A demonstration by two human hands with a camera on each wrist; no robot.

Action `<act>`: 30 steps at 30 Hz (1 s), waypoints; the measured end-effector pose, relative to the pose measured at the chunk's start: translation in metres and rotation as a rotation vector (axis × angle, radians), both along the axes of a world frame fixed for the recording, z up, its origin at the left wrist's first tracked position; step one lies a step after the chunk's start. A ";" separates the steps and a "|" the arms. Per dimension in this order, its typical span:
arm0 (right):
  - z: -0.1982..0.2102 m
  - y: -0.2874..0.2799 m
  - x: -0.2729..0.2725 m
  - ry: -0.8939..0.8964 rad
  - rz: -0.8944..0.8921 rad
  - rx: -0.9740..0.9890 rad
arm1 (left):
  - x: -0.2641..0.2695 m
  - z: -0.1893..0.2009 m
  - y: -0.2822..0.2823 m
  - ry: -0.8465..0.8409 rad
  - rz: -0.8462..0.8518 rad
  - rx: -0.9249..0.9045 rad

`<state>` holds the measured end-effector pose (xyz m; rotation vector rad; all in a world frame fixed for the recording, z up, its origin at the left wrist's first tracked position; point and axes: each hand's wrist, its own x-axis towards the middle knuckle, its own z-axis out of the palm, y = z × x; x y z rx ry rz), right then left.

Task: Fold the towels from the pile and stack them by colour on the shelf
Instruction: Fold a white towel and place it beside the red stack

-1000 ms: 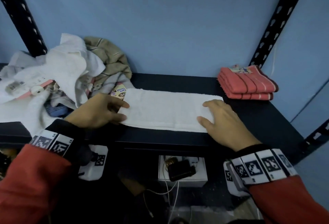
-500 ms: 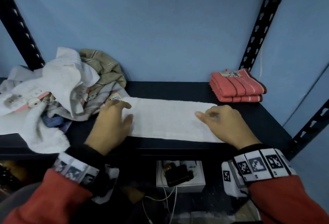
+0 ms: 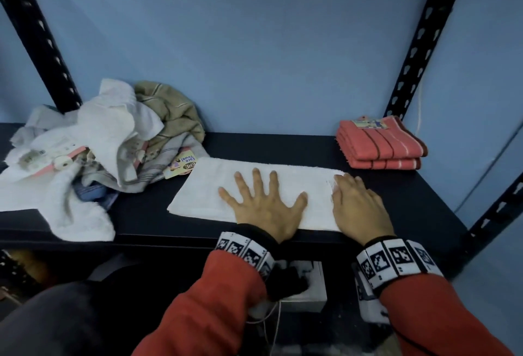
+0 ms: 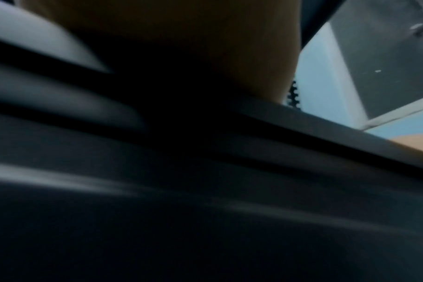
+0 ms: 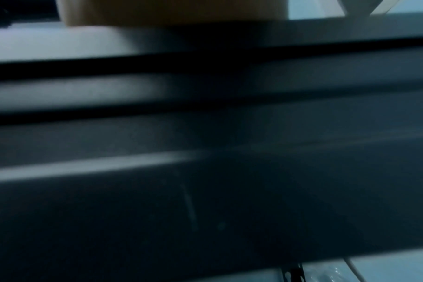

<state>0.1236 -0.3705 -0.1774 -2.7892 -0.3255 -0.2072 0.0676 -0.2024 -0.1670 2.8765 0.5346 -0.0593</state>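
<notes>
Left hand (image 3: pixel 264 205) slid right, flat on white towel (image 3: pixel 203 188) — right hand's (image 3: pixel 358 208) grip hidden.

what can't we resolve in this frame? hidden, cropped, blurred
- Right hand fingertips: head view, curled over the white towel end; the grip can't be told.
- Both wrist views: dark and blurred, no fingers visible.
- Pile: head view, lower towels buried; count unknown.
- Tag at the pile's edge: print mostly too small.
- Red folded towels: count unclear.
</notes>
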 end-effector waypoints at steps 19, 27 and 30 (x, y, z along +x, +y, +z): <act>0.005 0.000 -0.006 -0.013 0.012 0.045 | 0.012 0.007 0.008 0.010 -0.403 0.029; 0.020 0.005 -0.009 -0.072 -0.004 0.013 | -0.032 0.006 0.147 -0.053 -0.108 0.012; 0.031 0.023 -0.030 -0.234 0.000 -0.062 | -0.031 0.005 0.142 -0.071 -0.112 -0.029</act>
